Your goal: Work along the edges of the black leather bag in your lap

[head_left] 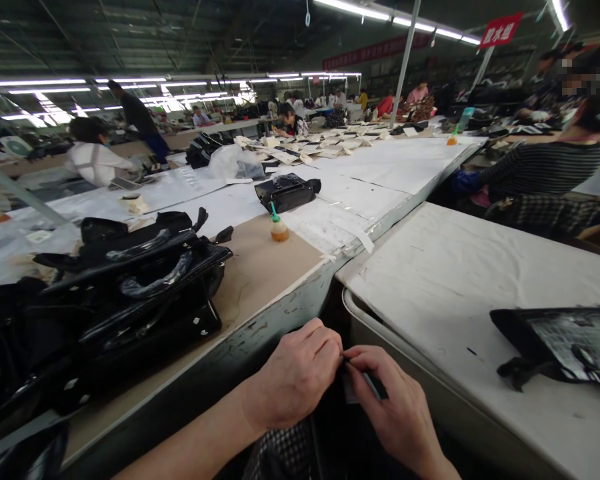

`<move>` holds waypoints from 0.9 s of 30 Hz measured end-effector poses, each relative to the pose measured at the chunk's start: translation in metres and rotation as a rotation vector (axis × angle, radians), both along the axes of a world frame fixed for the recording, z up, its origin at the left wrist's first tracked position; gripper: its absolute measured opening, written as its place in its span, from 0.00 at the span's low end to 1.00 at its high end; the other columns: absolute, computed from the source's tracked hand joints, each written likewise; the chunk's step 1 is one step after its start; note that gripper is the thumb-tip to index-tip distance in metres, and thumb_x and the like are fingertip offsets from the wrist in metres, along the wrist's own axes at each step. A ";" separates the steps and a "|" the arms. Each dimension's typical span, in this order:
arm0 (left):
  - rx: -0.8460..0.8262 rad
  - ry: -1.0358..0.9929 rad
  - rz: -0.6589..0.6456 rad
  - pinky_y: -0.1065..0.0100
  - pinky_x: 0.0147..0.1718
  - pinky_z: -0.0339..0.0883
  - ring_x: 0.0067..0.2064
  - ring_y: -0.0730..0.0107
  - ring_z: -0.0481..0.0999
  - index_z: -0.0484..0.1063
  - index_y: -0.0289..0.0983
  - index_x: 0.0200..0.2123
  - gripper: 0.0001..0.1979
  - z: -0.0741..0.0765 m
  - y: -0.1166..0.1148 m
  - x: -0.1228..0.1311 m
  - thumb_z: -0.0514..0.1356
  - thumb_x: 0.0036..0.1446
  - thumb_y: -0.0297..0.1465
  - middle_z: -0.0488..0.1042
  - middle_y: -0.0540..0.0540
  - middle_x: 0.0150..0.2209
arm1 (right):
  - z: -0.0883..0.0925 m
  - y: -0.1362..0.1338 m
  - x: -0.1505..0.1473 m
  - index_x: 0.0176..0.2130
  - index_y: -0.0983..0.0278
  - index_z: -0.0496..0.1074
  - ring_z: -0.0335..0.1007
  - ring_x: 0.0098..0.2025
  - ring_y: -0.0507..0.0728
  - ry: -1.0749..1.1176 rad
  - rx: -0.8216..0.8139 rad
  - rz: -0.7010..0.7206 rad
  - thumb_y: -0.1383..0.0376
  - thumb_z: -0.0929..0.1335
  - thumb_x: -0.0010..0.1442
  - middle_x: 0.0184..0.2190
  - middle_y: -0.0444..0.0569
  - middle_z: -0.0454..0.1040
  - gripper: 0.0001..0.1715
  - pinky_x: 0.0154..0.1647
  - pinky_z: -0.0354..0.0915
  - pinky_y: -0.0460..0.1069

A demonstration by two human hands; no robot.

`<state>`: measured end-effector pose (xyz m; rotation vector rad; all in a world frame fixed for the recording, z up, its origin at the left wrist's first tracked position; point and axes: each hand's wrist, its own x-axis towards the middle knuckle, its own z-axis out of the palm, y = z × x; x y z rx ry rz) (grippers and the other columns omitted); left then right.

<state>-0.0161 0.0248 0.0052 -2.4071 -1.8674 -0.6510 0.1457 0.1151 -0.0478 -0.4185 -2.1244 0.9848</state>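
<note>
My left hand (pixel 300 377) is closed in a loose fist, its fingertips turned down and hidden behind the knuckles. Against it, my right hand (pixel 397 403) pinches with thumb and forefinger. The two meet at a small dark piece, too little of which shows to name. Below them, a dark item lies in shadow over my lap, its shape unclear. Left of my hands, a pile of black handbags (pixel 145 287) with plastic-wrapped handles rests on the table.
A glue bottle (pixel 279 231) with a green nozzle and a black bag (pixel 287 192) stand on the long table (pixel 265 260). On the white right-hand table (pixel 480 267) lies a black bag piece (pixel 570 343). A co-worker in a striped top (pixel 545 167) sits at right.
</note>
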 end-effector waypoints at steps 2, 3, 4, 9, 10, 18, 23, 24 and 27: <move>-0.021 0.009 0.016 0.64 0.35 0.66 0.37 0.65 0.65 0.66 0.31 0.33 0.08 -0.001 0.001 0.001 0.50 0.65 0.19 0.69 0.44 0.35 | 0.001 0.001 0.000 0.38 0.58 0.67 0.76 0.39 0.49 0.012 0.005 -0.005 0.69 0.63 0.65 0.39 0.42 0.76 0.06 0.39 0.69 0.39; -0.024 0.013 0.021 0.65 0.35 0.66 0.37 0.65 0.65 0.66 0.31 0.33 0.08 -0.002 0.001 0.001 0.50 0.64 0.19 0.69 0.44 0.35 | 0.001 0.002 0.000 0.38 0.58 0.67 0.76 0.38 0.49 0.015 0.007 -0.005 0.69 0.63 0.65 0.39 0.42 0.77 0.06 0.39 0.69 0.39; -0.024 0.017 0.024 0.65 0.35 0.66 0.37 0.65 0.65 0.66 0.32 0.33 0.08 -0.002 0.001 0.001 0.50 0.64 0.19 0.69 0.44 0.35 | 0.001 0.003 0.000 0.37 0.58 0.67 0.76 0.38 0.49 0.016 0.007 -0.004 0.69 0.63 0.65 0.39 0.42 0.77 0.07 0.40 0.69 0.39; -0.011 0.009 0.049 0.66 0.34 0.65 0.37 0.65 0.65 0.66 0.31 0.34 0.07 -0.002 0.006 0.003 0.52 0.64 0.19 0.69 0.45 0.36 | -0.011 0.008 -0.003 0.43 0.56 0.65 0.78 0.39 0.50 0.073 -0.142 -0.015 0.69 0.66 0.63 0.39 0.42 0.78 0.09 0.43 0.73 0.41; -0.012 0.006 0.053 0.66 0.34 0.65 0.37 0.65 0.65 0.66 0.32 0.33 0.07 -0.002 0.007 0.003 0.52 0.63 0.19 0.69 0.45 0.36 | -0.015 0.008 -0.004 0.46 0.56 0.62 0.78 0.39 0.51 0.106 -0.210 -0.017 0.69 0.67 0.63 0.39 0.43 0.78 0.13 0.43 0.73 0.42; -0.081 0.014 0.087 0.66 0.34 0.65 0.37 0.65 0.65 0.64 0.33 0.31 0.08 0.000 0.015 0.002 0.51 0.64 0.21 0.69 0.45 0.35 | -0.015 0.009 -0.001 0.46 0.57 0.62 0.80 0.38 0.52 0.085 -0.264 -0.068 0.65 0.68 0.63 0.38 0.44 0.81 0.14 0.40 0.74 0.41; -0.098 0.018 0.101 0.67 0.34 0.65 0.36 0.65 0.65 0.64 0.34 0.31 0.09 0.000 0.019 0.002 0.51 0.65 0.23 0.69 0.45 0.34 | -0.015 0.011 -0.003 0.39 0.61 0.66 0.80 0.37 0.55 0.079 -0.351 -0.069 0.63 0.69 0.62 0.35 0.48 0.80 0.07 0.37 0.75 0.45; -0.098 0.022 0.094 0.67 0.34 0.65 0.36 0.65 0.65 0.64 0.34 0.31 0.09 0.000 0.019 0.002 0.51 0.65 0.23 0.69 0.46 0.34 | -0.016 0.012 -0.004 0.38 0.62 0.66 0.79 0.36 0.56 0.090 -0.402 -0.052 0.62 0.70 0.62 0.34 0.48 0.80 0.08 0.37 0.76 0.46; -0.095 0.022 0.062 0.67 0.34 0.64 0.36 0.66 0.65 0.64 0.34 0.31 0.08 0.001 0.018 0.001 0.52 0.65 0.23 0.69 0.46 0.33 | -0.017 0.015 -0.003 0.37 0.62 0.65 0.79 0.35 0.57 0.100 -0.560 -0.006 0.61 0.71 0.61 0.33 0.49 0.79 0.11 0.36 0.75 0.47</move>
